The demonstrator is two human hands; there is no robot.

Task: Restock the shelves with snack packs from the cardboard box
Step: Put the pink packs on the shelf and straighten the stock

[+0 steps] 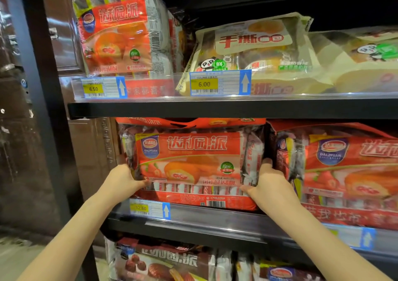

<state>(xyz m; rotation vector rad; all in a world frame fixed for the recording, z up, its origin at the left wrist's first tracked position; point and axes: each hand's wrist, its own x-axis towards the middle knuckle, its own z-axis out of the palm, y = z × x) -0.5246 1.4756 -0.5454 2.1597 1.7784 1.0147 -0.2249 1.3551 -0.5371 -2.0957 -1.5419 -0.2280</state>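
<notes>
Fingers of left hand [123, 178] and right hand [268, 180], clamped on red snack pack [190, 164], hide behind it.

The upper shelf [215, 108] sits low over the tightly flanked red pack [189, 162].

Middle shelf [215, 218]: snack pack [189, 164] at left, left hand [122, 178] and right hand [269, 179] at its ends; second pack [344, 173] just right. Upper shelf [215, 108]: upright pack [120, 33] left, bread bag [254, 50] right.

You see "DALIYUAN" on the red plastic snack pack [189, 162], and yellow price tags reading 6.50 [93, 88], 6.00 [204, 84] and 12.60 [141, 208].
</notes>
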